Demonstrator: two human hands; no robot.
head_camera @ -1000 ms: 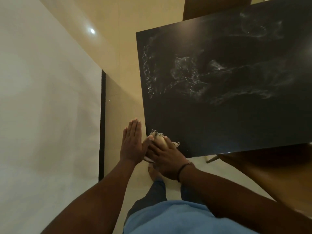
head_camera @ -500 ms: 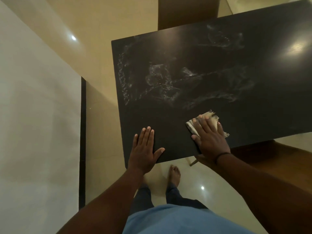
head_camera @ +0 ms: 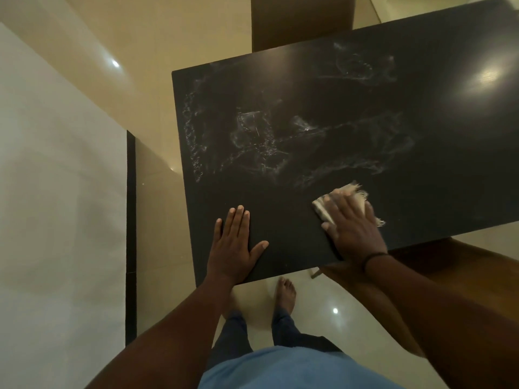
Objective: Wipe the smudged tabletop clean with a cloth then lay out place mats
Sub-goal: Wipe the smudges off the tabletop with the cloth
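Black tabletop (head_camera: 421, 130) with whitish smudges (head_camera: 261, 138); cream fringed cloth (head_camera: 356, 196).

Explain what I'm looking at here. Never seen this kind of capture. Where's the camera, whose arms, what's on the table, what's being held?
There is no robot. A person does the job with bare hands, and one wide-angle camera worn on the head looks forward and down, so you see their own arms, legs and bare feet from above. That is the only view.

The dark rectangle is a black tabletop, marked with whitish smudges across its middle and far part. The strip nearest the person looks cleaner.

The right hand presses flat on a pale fringed cloth near the table's near edge, fingers mostly straight, for wiping. The left hand lies open and flat on the tabletop, holding nothing.

Brown chairs show at the far and near right sides. No place mats are visible.
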